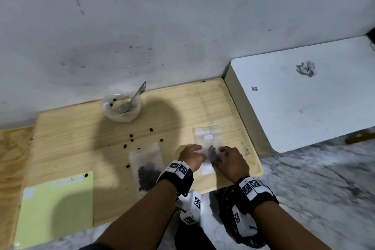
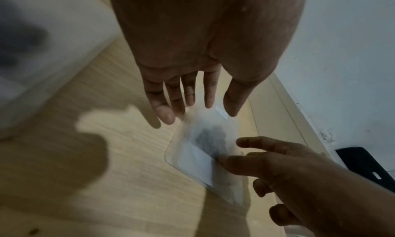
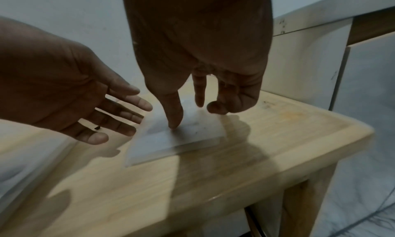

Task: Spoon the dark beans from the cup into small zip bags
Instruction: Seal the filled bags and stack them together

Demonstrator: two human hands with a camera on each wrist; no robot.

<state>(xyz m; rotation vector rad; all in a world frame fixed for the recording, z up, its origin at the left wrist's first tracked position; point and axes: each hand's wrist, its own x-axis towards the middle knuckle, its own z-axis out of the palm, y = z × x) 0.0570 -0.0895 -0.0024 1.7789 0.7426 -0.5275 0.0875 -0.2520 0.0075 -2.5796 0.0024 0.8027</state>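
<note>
While both hands rest on the pale wooden table (image 1: pixel 81 128), the head view shows a small clear zip bag with dark beans (image 1: pixel 209 148) between them, near the right edge; the clear plastic cup (image 1: pixel 121 107) stands far by the grey stained wall (image 1: pixel 182 16). From the left wrist, the left hand (image 2: pixel 192 54) is flat, fingers straight above the bag. From the right wrist, the right hand (image 3: pixel 198 63) presses the bag with its thumb, gripping nothing.

Table: a light wooden top (image 1: pixel 81 140) under the hands.
Paper: a yellow-green sheet (image 1: pixel 58 207) lying left of the hands.
White board: a flat top (image 1: pixel 304 107) with dark smudges, right of the hands.
Wall: grey (image 1: pixel 162 16), past the hands.
</note>
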